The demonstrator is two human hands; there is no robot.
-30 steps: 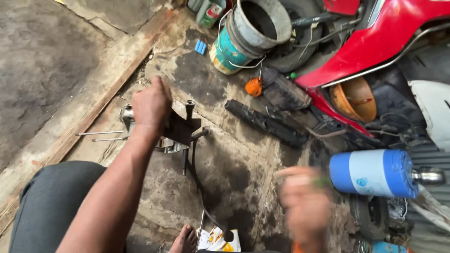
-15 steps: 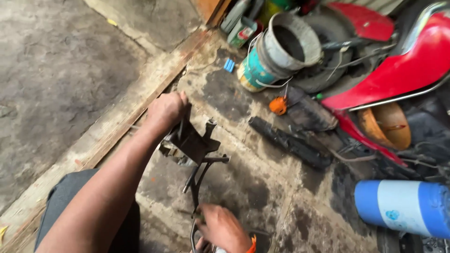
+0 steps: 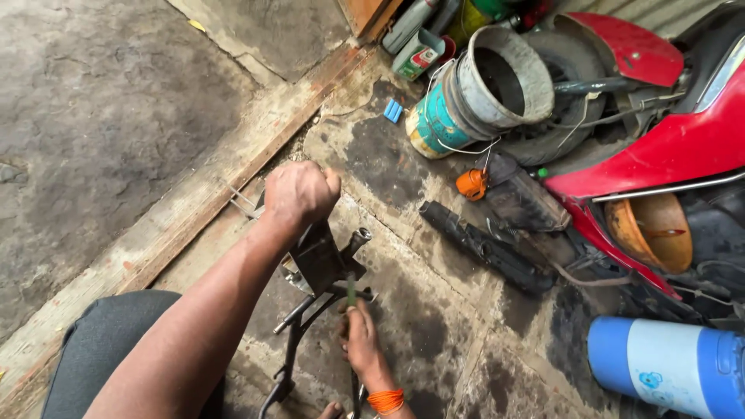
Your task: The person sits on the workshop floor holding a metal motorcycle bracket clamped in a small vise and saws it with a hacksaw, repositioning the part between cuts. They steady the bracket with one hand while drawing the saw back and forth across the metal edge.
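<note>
Head view of a stained concrete workshop floor [image 3: 434,365]. The left hand [image 3: 299,194] is closed in a fist over the upper end of a black metal bracket assembly [image 3: 326,264], which stands on the floor near the long wooden plank [image 3: 194,209] that crosses the floor diagonally toward its upper edge. The hand hides the top of the assembly; what it grips there cannot be made out. A short tube [image 3: 357,239] projects from the assembly's right side, and dark rods [image 3: 291,349] run down toward the bottom edge, where they are cut off. The right hand [image 3: 358,337], wearing an orange wristband [image 3: 386,401], is closed on a thin green-tipped tool [image 3: 351,291] set against the assembly's cross bar; the tool's kind is hard to tell. The two hands are apart, one above the other. Beyond lie a black exhaust pipe [image 3: 485,248], an orange cap [image 3: 471,184], stacked buckets [image 3: 473,97], a red scooter body panel [image 3: 660,147] and a blue-and-white cylinder [image 3: 667,365], cut off at the right edge. A grey-clad knee [image 3: 101,349] fills the lower left corner.
</note>
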